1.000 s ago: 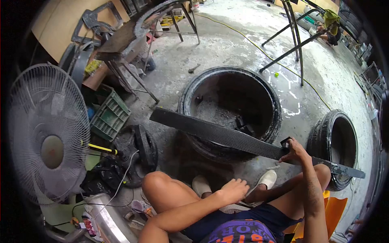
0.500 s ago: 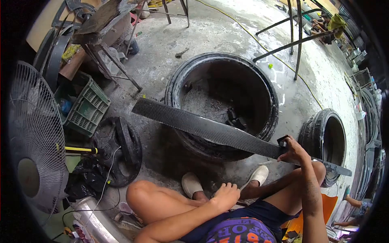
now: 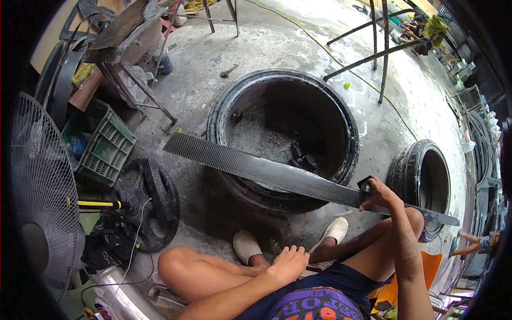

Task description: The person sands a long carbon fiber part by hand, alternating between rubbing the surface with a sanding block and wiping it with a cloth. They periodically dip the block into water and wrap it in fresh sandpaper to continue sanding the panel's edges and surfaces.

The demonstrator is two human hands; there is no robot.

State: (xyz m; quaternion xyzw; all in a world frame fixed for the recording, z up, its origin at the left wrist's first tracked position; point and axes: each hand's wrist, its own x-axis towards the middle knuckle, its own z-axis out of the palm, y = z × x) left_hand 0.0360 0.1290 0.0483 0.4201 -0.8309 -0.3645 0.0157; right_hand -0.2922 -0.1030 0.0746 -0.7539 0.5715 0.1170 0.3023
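A long black carbon-fibre strip (image 3: pixel 256 169) lies slanted across the rim of a big tyre (image 3: pixel 282 80) and over my right knee. My right hand (image 3: pixel 377 195) presses a small black block (image 3: pixel 365 184) onto the strip near its right end. Against my shin, just above a white shoe (image 3: pixel 246 246), rests my left hand (image 3: pixel 289 262), fingers curled with nothing visible in it. I sit on an orange seat (image 3: pixel 434 266) with both knees bent.
A second tyre (image 3: pixel 424 181) lies to the right. At the left stand a fan (image 3: pixel 40 186), a green crate (image 3: pixel 101 146) and barbell weight plates (image 3: pixel 146 200). Metal stands (image 3: pixel 376 50) and a cluttered bench (image 3: pixel 125 32) are behind. Another person's foot (image 3: pixel 472 242) shows at far right.
The view has shifted, so everything sits lower-left in frame. My right hand with the block stays on the same spot of the strip; my left hand stays on my leg.
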